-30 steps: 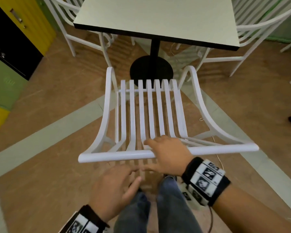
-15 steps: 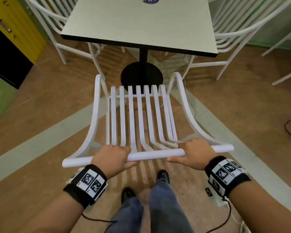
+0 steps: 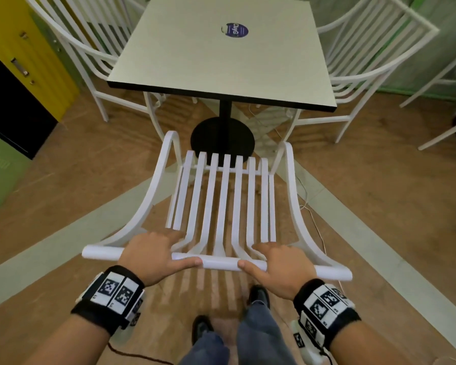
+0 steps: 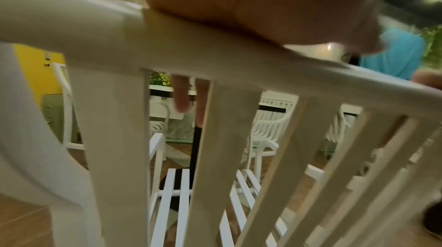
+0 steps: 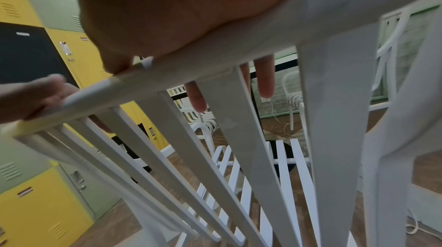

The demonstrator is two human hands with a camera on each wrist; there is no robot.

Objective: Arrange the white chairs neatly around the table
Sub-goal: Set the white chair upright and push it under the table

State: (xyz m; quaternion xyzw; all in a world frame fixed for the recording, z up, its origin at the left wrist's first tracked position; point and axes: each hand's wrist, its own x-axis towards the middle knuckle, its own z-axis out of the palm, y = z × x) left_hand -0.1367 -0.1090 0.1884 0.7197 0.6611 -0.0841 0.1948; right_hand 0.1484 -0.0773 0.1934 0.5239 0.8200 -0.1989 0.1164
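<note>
While you stand behind the white slatted chair (image 3: 223,196), your left hand (image 3: 153,255) and right hand (image 3: 279,270) both clamp its top rail (image 3: 219,262), fingers (image 4: 180,97) curled over the front and thumbs along the near side. It faces the square table (image 3: 221,54), its seat front just short of the surface's near edge, above the black pedestal base (image 3: 221,139). Rigid and probably light, it should slide easily; the rail looks the best hold.
</note>
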